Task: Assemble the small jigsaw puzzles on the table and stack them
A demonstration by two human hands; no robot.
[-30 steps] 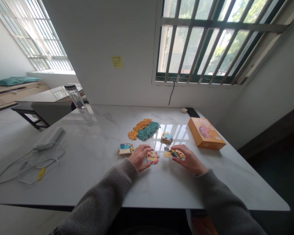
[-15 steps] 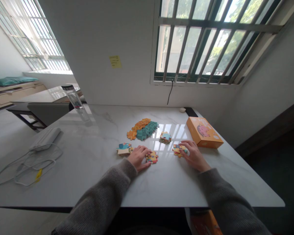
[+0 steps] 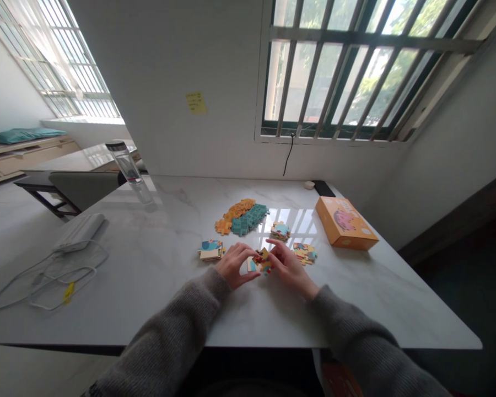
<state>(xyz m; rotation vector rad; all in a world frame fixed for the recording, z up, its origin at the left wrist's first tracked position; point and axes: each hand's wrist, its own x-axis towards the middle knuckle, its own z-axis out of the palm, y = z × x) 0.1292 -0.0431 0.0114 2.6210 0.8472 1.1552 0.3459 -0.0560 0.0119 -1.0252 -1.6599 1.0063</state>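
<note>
My left hand curves its thumb and fingers around the edge of a small group of jigsaw puzzle pieces near the table's front middle. My right hand pinches a yellow and red puzzle piece, tilted above that group and close to my left fingertips. Fingers partly hide the pieces. To the right lies a pile of puzzle pieces. Just behind my right hand is another stack of pieces. Left of my left hand sits a stack with blue and cream pieces.
Orange pieces and green pieces lie in rows farther back. An orange box stands at right, near a black phone-like object. At left are a white device with cables and a clear bottle.
My right hand has left the right-hand pile and moved left to the pieces at my left hand. A puzzle piece is now raised and tilted between the hands.
</note>
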